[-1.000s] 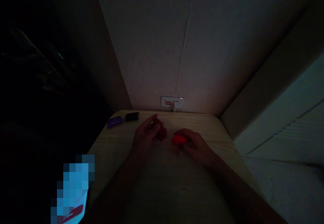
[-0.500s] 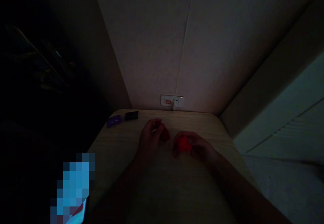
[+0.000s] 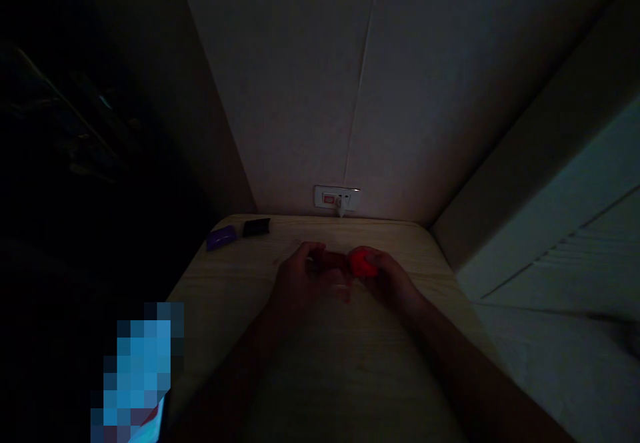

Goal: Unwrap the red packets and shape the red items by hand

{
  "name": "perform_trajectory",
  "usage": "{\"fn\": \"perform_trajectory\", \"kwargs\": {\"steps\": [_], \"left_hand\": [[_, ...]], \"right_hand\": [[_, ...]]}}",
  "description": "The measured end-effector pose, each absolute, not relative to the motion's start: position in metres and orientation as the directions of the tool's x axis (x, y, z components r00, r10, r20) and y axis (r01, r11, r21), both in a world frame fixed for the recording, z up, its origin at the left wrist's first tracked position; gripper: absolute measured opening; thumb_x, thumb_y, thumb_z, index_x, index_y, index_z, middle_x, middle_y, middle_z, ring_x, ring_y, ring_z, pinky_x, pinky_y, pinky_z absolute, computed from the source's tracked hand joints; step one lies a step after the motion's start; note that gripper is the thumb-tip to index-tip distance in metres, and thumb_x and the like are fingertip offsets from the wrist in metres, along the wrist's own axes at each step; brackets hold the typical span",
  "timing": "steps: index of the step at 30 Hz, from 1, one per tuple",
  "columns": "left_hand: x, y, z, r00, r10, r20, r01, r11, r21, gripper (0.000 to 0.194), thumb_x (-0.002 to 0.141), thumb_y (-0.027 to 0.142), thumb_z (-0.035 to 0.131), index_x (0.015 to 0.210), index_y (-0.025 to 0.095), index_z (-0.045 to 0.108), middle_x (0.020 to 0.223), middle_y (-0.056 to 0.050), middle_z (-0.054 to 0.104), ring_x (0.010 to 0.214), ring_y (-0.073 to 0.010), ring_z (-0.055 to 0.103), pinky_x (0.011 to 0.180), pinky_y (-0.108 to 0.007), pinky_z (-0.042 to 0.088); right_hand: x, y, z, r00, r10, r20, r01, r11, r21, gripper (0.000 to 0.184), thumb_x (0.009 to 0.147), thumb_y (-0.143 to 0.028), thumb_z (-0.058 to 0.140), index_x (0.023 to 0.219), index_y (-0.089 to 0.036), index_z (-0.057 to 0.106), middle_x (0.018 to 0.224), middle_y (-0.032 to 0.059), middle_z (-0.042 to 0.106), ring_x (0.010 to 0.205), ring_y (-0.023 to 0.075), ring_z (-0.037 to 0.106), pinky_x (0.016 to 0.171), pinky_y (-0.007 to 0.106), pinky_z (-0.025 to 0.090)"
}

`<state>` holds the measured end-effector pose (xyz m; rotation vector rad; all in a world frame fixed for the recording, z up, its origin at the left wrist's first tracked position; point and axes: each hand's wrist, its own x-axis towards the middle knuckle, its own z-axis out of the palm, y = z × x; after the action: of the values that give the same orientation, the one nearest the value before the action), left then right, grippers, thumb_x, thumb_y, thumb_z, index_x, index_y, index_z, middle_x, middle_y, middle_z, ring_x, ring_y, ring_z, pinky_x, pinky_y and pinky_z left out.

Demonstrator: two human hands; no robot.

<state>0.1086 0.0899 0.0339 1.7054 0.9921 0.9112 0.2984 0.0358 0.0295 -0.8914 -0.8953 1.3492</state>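
Note:
My left hand (image 3: 295,279) is closed, with thumb and fingers around the near end of a dark red piece (image 3: 333,260) whose kind the dim light hides. A bright red rounded lump (image 3: 363,263) sits in the grip of my right hand (image 3: 393,281). The two red things meet or nearly meet between my hands, above the wooden table (image 3: 350,356). Below them is a faint, blurred reddish patch that I cannot make out.
Two small flat packets, one purple (image 3: 221,237) and one black (image 3: 257,227), lie at the table's far left corner. A wall socket (image 3: 337,197) with a plug is just behind the table. A lit, pixelated screen (image 3: 137,369) glows at lower left.
My hands have come closer together, bringing the two red things side by side. The right hand has moved up a little, and the view has shifted slightly.

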Motion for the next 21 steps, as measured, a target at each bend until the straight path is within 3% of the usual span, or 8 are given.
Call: {"fn": "perform_trajectory", "kwargs": {"steps": [1,6,12,21], "left_hand": [[0.108,0.089,0.038,0.419,0.898,0.134,0.235,-0.25,0.939,0.049,0.072,0.031,0.083,0.114,0.02,0.061,0.106,-0.005,0.073,0.091,-0.0218,0.072,0.081,-0.034,0.056],[0.103,0.085,0.052,0.571,0.806,0.156,0.387,-0.432,0.815,0.028,0.071,0.028,0.082,0.089,0.021,0.062,0.081,0.002,0.068,0.075,-0.0175,0.064,0.065,-0.027,0.047],[0.102,0.084,0.049,0.625,0.763,0.167,0.45,-0.527,0.721,0.031,0.073,0.039,0.082,0.088,0.021,0.063,0.08,0.001,0.067,0.073,-0.0177,0.061,0.063,-0.029,0.041],[0.095,0.083,0.056,0.711,0.688,0.142,0.473,-0.618,0.628,0.019,0.076,0.032,0.075,0.086,0.023,0.061,0.085,-0.001,0.067,0.078,-0.021,0.061,0.067,-0.031,0.041]], "right_hand": [[0.3,0.036,0.032,0.03,0.999,0.012,-0.402,0.023,-0.915,0.022,0.075,-0.038,0.069,0.077,-0.017,0.073,0.071,0.0027,0.068,0.067,0.0173,0.06,0.067,0.029,0.049],[0.31,0.038,0.034,0.044,0.997,-0.068,-0.364,-0.047,-0.93,0.026,0.078,-0.038,0.066,0.068,-0.014,0.071,0.061,0.0049,0.065,0.053,0.0169,0.058,0.049,0.027,0.045],[0.314,0.041,0.027,0.148,0.984,-0.1,-0.386,-0.036,-0.922,0.029,0.082,-0.041,0.061,0.074,-0.015,0.071,0.06,0.0039,0.067,0.047,0.0157,0.057,0.042,0.025,0.042],[0.307,0.028,0.042,-0.131,0.987,-0.087,-0.418,-0.135,-0.898,0.032,0.075,-0.045,0.062,0.07,-0.015,0.069,0.056,0.0067,0.066,0.049,0.0205,0.061,0.044,0.029,0.047]]}}
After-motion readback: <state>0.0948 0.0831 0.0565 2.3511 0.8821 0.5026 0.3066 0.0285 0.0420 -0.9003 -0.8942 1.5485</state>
